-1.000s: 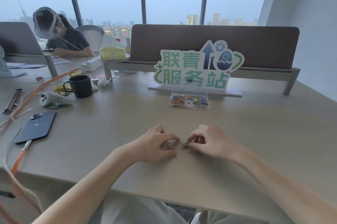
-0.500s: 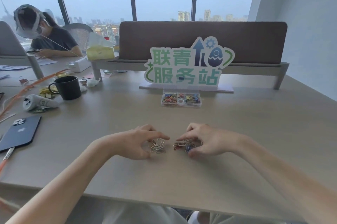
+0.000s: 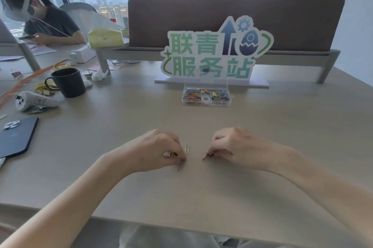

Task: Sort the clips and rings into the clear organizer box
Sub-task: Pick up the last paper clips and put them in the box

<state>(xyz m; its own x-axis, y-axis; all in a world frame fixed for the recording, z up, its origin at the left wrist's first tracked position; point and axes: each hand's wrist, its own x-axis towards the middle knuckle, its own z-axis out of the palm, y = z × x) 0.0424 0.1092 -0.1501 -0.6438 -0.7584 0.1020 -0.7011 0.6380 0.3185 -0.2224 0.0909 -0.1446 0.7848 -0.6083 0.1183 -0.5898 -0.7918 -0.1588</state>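
Note:
My left hand [image 3: 159,148] rests on the table with its fingers pinched over a small bunch of metal paper clips [image 3: 177,157]; one loose silver clip [image 3: 187,149] lies just beside the fingertips. A short gap to the right, my right hand [image 3: 232,146] is curled around another small bunch of clips [image 3: 207,155], mostly hidden under the fingers. The clear organizer box [image 3: 206,97] stands further back in the middle with its lid raised, holding coloured clips and a white ring [image 3: 205,98] in separate compartments.
A green lettered sign [image 3: 212,53] stands right behind the box against a brown divider. At the left lie a black mug [image 3: 68,82], a white controller [image 3: 34,101], a dark phone [image 3: 16,136] and an orange cable. Another person sits at the far left.
Both hands have drawn apart a little and closed tighter over their clip bunches. One silver clip now lies free beside my left fingers. The camera has shifted left and nearer.

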